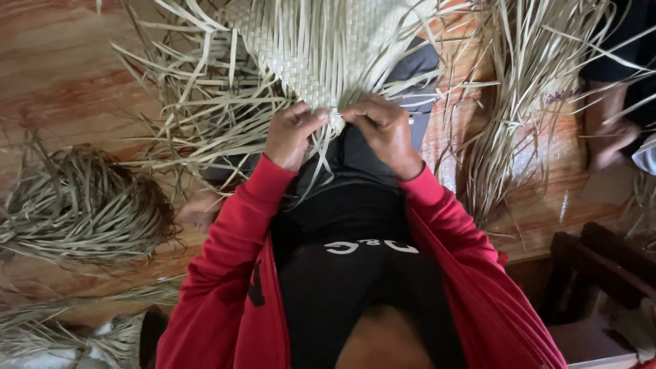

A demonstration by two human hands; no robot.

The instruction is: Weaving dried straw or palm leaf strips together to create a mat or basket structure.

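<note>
A pale woven leaf mat hangs over my lap, its near edge ending in many loose strips. My left hand pinches strips at the mat's near corner. My right hand grips strips right beside it, fingers curled, so the two hands almost touch at the woven edge. Red sleeves cover both my arms.
A bundle of dry leaf strips lies on the wooden floor at the left. More long strips fan out at the right. Another person's foot rests at the far right. Dark wooden furniture stands at the lower right.
</note>
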